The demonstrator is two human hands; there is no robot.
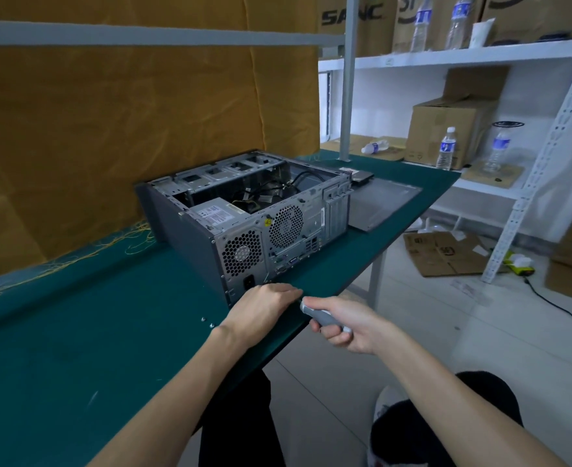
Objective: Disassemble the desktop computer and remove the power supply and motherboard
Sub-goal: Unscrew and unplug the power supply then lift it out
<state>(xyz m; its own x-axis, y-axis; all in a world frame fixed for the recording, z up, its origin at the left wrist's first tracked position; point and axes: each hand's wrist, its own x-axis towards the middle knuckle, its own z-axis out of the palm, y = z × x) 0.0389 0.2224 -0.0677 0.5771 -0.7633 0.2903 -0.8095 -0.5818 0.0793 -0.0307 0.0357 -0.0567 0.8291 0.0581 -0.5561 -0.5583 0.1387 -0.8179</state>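
- A mustard-yellow cloth backdrop (126,129) hangs behind the table, with loose yellow threads lying along its foot.
- White metal shelving (480,55) stands at the right, holding cardboard boxes (446,129) and water bottles (446,148); flattened cardboard lies on the pale tiled floor (412,332) beneath.
- The table (75,348) has a dark green top that runs from the near left to the far right.
- The desktop computer (250,217) lies on its side on the table, open side up and rear panel toward the camera; the power supply (215,212) is seated in its near corner, cables beyond it.
- The removed side panel (379,203) lies flat just right of the case.
- The left hand (264,310) rests palm-down at the table's edge below the rear panel, fingers curled under; what they hold cannot be told.
- The right hand (341,323) has its fingers clamped round a grey screwdriver handle (321,316).
- Small screws (207,322) sit on the table near the left wrist.
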